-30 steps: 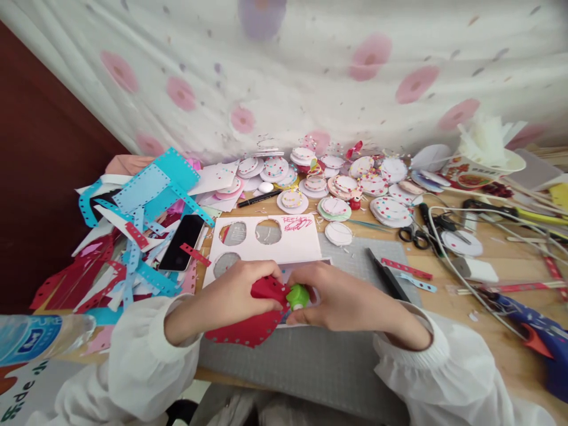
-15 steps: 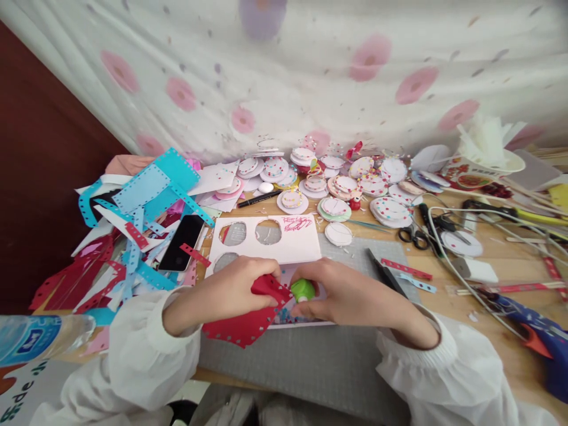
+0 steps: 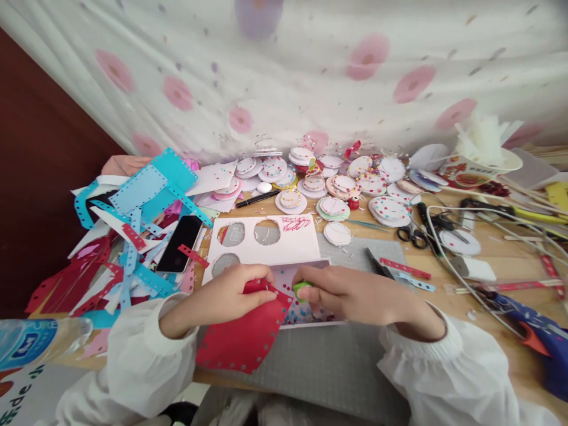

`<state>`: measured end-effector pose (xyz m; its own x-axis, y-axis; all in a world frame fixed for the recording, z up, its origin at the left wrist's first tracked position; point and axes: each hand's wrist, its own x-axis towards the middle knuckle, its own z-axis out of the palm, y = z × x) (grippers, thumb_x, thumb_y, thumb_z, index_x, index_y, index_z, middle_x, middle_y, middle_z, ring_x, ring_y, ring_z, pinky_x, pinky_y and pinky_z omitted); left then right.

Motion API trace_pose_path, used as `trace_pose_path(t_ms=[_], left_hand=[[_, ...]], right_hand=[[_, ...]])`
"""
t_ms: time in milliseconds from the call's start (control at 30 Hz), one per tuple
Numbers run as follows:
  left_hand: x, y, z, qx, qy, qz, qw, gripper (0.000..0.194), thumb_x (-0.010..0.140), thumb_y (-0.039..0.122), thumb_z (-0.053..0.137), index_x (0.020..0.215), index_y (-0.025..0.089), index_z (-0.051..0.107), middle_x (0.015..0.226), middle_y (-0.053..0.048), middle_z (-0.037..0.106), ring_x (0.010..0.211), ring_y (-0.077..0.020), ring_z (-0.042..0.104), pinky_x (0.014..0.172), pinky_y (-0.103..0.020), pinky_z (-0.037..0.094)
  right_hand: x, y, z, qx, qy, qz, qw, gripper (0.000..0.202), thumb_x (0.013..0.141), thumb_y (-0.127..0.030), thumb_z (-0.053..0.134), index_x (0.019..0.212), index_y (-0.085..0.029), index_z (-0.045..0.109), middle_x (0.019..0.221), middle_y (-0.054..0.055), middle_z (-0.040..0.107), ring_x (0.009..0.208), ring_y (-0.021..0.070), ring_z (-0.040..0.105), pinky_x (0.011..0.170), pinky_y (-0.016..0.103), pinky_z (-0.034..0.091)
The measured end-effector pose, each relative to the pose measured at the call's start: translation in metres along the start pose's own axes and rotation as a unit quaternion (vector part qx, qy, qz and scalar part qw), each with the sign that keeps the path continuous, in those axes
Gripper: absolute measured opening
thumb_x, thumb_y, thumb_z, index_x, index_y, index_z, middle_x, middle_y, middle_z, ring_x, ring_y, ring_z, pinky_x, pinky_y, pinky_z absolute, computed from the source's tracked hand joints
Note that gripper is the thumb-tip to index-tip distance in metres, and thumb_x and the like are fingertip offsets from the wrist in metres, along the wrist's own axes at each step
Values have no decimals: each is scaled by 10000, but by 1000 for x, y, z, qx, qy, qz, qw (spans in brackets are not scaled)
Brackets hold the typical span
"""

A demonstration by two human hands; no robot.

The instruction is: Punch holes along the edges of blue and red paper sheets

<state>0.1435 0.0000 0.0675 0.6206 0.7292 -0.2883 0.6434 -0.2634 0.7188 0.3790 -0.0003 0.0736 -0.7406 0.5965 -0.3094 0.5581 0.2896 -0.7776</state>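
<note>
My left hand [image 3: 231, 296] is closed on a sheet of red paper [image 3: 242, 340] with small holes punched along its edges. The sheet hangs toward me over the front of a shallow white box [image 3: 317, 325]. Wrapped around a small green hole punch [image 3: 302, 289] is my right hand [image 3: 355, 294], which hides much of the tool. The punch is just beside the paper's right corner; whether the corner is inside its slot I cannot tell. Below, blue and red paper dots [image 3: 302, 313] lie scattered in the box.
Behind the box lies white card [image 3: 295, 245] with round cut-outs, on a grey cutting mat [image 3: 319, 367]. Punched paper scraps [image 3: 133, 260] and a phone [image 3: 180, 242] are at left. Decorated paper discs [image 3: 339, 186] line the back. Scissors [image 3: 412, 236] and a blue glue gun [image 3: 532, 331] lie right.
The red paper has swung lower and flatter toward me, showing more of its face. My right hand has turned and closed further over the green punch, and more of the box shows.
</note>
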Motion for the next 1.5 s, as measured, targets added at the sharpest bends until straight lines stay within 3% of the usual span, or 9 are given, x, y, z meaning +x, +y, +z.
trace_pose_path(t_ms=[233, 333, 467, 1133, 1500], left_hand=[[0, 8, -2, -62, -8, 12, 998, 192, 896, 306, 492, 824, 180, 616, 817, 12, 659, 776, -134, 588, 733, -232, 445], [0, 13, -4, -65, 1, 4, 998, 230, 900, 330, 480, 802, 179, 622, 802, 12, 664, 776, -139, 591, 732, -234, 450], [2, 16, -5, -56, 10, 0, 998, 223, 892, 327, 488, 810, 181, 635, 821, 9, 679, 801, -151, 605, 748, -241, 448], [5, 19, -6, -21, 6, 0, 1000, 190, 880, 298, 516, 809, 190, 654, 801, 27, 692, 772, -141, 618, 709, -231, 436], [5, 17, -4, -33, -5, 12, 999, 182, 878, 279, 525, 826, 188, 673, 805, 31, 702, 760, -131, 621, 700, -213, 432]], right_hand=[[10, 12, 3, 195, 76, 5, 978, 416, 974, -516, 255, 793, -203, 460, 708, -27, 468, 651, 119, 472, 674, 261, 419], [9, 11, 5, 239, 51, 26, 969, 435, 946, -580, 277, 812, -206, 455, 683, -36, 458, 618, 116, 464, 634, 258, 415], [6, 7, 6, 226, 8, 47, 973, 444, 937, -597, 280, 837, -206, 466, 648, -32, 492, 599, 119, 485, 593, 253, 417], [5, -1, 4, 90, 20, 31, 995, 368, 972, -492, 316, 870, -197, 511, 696, -26, 508, 633, 115, 482, 560, 235, 371], [6, 3, 4, 112, 2, 29, 993, 410, 960, -543, 303, 908, -195, 514, 714, -22, 511, 655, 121, 487, 579, 241, 380]])
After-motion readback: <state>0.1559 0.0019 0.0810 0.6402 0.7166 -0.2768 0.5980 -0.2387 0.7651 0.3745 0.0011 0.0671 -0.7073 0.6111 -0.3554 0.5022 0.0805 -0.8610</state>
